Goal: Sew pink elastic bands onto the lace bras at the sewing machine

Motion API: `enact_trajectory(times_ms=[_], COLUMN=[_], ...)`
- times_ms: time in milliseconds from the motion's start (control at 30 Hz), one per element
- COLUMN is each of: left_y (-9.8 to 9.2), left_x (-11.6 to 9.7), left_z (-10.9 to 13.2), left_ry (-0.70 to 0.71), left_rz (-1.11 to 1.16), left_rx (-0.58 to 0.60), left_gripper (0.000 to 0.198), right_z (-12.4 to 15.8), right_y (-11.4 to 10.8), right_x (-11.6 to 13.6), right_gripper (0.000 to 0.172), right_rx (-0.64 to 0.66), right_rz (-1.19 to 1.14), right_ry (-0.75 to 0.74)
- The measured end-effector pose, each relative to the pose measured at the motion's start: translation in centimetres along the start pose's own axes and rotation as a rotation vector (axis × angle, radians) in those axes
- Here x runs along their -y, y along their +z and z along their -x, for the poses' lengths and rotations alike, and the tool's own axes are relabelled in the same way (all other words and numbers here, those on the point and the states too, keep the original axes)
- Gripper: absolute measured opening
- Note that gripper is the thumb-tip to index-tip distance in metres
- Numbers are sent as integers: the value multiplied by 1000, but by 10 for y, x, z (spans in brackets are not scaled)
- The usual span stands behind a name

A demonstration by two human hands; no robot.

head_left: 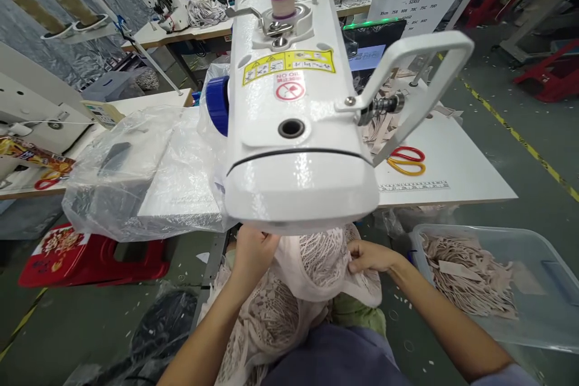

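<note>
A pale pink lace garment (312,268) lies in my lap, just below the head of a white sewing machine (294,102). My left hand (253,247) is closed on the lace at its left side, its fingertips partly hidden under the machine's edge. On the right, my right hand (368,256) pinches the garment's edge. More lace hangs down between my arms (266,325).
Red and yellow scissors (407,160) lie on the white table (452,175) right of the machine. A clear plastic bin (534,295) of pink fabric pieces stands on the floor at right. A clear plastic bag (136,175) covers the table's left. A red stool (90,259) is at lower left.
</note>
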State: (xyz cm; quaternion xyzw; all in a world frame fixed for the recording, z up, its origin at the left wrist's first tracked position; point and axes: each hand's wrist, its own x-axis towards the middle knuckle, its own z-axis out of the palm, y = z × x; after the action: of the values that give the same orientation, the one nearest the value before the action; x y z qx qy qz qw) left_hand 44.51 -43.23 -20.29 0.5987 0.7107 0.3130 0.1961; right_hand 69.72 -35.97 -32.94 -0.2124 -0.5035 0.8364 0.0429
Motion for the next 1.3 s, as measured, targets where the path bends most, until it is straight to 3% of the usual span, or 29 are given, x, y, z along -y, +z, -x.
enact_trajectory(times_ms=[200,300,433,500,567,633,700,767,800,867,967,1100,1200,1300], left_y=[4,-2,-6,-3,3,9,15,18,18,15,2,-17,-22,-19], left_x=[-5,-7,-16,-31,-50,-67,-74,-70,-65,-52,-37,-30,-24,-15], left_z=[-2,0,22,41,58,69,71,69,66,61,50,26,9,-1], left_ry=[-36,5,198,412,723,1003,1073,942,844,651,356,-30,-48,20], left_rz=[11,-38,-150,-142,-94,-105,-158,-140,-108,-69,-64,11,-3,-33], left_rx=[-16,-23,-268,-297,-183,-6,181,374,462,556,490,384,290,180], left_gripper=[45,38,8,12,21,26,32,45,46,36,39,34,39,34], right_z=[22,33,54,62,70,76,82,84,84,78,59,26,10,3], right_y=[11,15,21,30,44,65,86,103,107,106,88,63,55,49], right_x=[-10,-5,22,41,58,72,83,90,93,97,101,107,112,116], right_gripper=[54,55,54,53,51,47,39,29,28,29,37,48,48,34], right_rx=[-281,-379,-345,-344,-346,-240,-36,116,132,42,-176,-295,-372,-424], right_rz=[-53,-7,253,356,456,567,694,810,863,968,1098,1145,1132,982], right_ry=[2,-46,-150,-199,-244,-247,-240,-246,-255,-283,-398,-508,-420,-326])
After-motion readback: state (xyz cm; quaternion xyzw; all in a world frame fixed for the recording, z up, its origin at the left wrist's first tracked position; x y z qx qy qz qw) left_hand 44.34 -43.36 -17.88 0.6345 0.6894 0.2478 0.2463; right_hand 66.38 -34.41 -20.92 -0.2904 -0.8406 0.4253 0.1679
